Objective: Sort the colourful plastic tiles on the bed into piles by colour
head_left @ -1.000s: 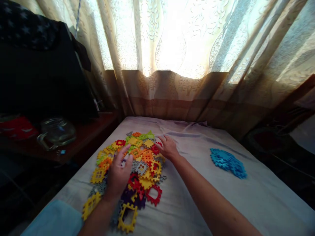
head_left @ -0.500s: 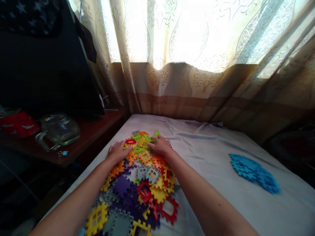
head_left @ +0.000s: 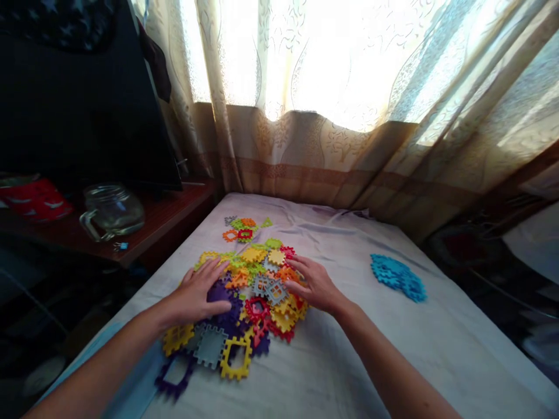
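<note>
The tile pile (head_left: 261, 285) lies on the sheet (head_left: 332, 372), nearer its left edge. The left hand (head_left: 201, 294) is open, fingers spread, over the pile's left side. The right hand (head_left: 317, 285) is open at the pile's right side, thumb apart. Whether either touches tiles cannot be determined. A small cluster (head_left: 245, 234) lies toward the sheet's far left corner; blue tiles (head_left: 398, 278) lie toward the right edge.

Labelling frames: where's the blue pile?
Head view, right side: the blue pile lies on the pale sheet, right of the right hand, apart from the multicoloured pieces.
</note>
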